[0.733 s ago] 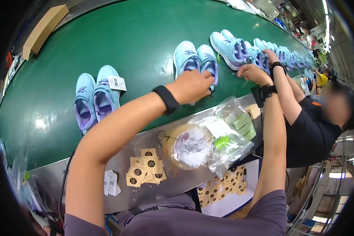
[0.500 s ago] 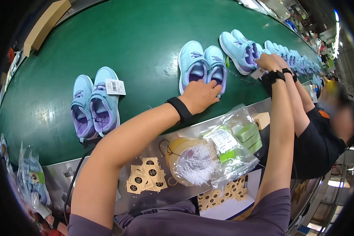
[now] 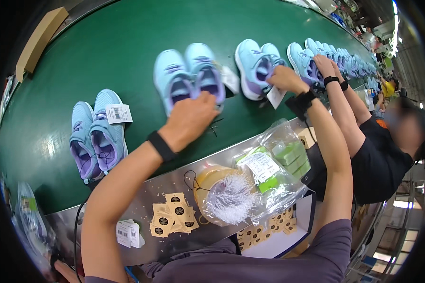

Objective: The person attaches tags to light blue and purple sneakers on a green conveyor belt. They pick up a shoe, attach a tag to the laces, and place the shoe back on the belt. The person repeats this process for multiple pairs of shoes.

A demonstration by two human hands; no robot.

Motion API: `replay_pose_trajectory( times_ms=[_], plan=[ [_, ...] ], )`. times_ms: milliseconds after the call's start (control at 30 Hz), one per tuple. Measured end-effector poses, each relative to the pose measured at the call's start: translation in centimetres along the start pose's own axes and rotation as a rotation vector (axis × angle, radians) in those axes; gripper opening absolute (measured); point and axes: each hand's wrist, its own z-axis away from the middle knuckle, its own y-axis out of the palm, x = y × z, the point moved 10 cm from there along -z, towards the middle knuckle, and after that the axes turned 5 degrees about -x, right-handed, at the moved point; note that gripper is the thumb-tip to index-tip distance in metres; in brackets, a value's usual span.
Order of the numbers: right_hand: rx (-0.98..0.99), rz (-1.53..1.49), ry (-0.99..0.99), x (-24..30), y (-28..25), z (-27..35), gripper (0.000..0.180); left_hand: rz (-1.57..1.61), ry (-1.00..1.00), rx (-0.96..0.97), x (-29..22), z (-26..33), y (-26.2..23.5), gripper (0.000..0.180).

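So, partly done by the look of it: the left end ahead, the right end behind.
Far left on the green table [image 3: 113, 52], one pair of blue shoes [image 3: 97, 127] wears a white tag [image 3: 118, 113], so tagging looks finished there; loose white cards [image 3: 128, 234] and tan packets [image 3: 175, 214] lie on the metal ledge [image 3: 148, 190]. Next, the left hand [image 3: 190, 117] curls over the heels of the middle pair [image 3: 193, 70], how firmly I can't tell; a second tag [image 3: 229, 79] shows blurred at its right edge. Further over, the right hand [image 3: 288, 79] seems to pinch a third tag [image 3: 275, 97] at the next pair [image 3: 250, 66], which I'd judge unfinished. Beyond, a co-worker's hands [image 3: 324, 66] are at the row of shoes [image 3: 334, 51]; I can't make out tags there, so those seem undone.
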Motion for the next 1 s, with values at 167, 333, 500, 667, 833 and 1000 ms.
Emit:
replay_pose_trajectory(
  times_ms=[167, 333, 500, 667, 833, 1000],
  plan=[
    [0.078, -0.124, -0.154, 10.1, 1.4, 6.0, 0.045, -0.065, -0.043, 0.075, 3.2, 3.5, -3.3, 0.028],
    [0.117, -0.192, -0.429, 15.3, 1.2, 9.2, 0.034, -0.258, 0.056, 0.026, 2.5, 4.4, -5.7, 0.028],
    [-0.209, -0.525, -0.521, 11.1, -4.8, 10.1, 0.029, -0.194, 0.242, -0.208, -1.7, 1.6, -10.1, 0.02],
    [-0.34, -0.381, -0.278, 4.4, -7.5, 11.0, 0.033, 0.116, 0.149, -0.274, -4.6, -6.7, -8.7, 0.007],
    [-0.32, -0.227, -0.241, 3.4, -5.6, 10.7, 0.027, 0.219, 0.251, -0.261, -6.0, -12.3, -2.9, 0.004],
    [-0.405, -0.074, -0.316, 4.3, -4.9, 9.7, 0.018, 0.113, 0.061, 0.197, -2.5, -14.9, 3.0, 0.006]
  ],
)
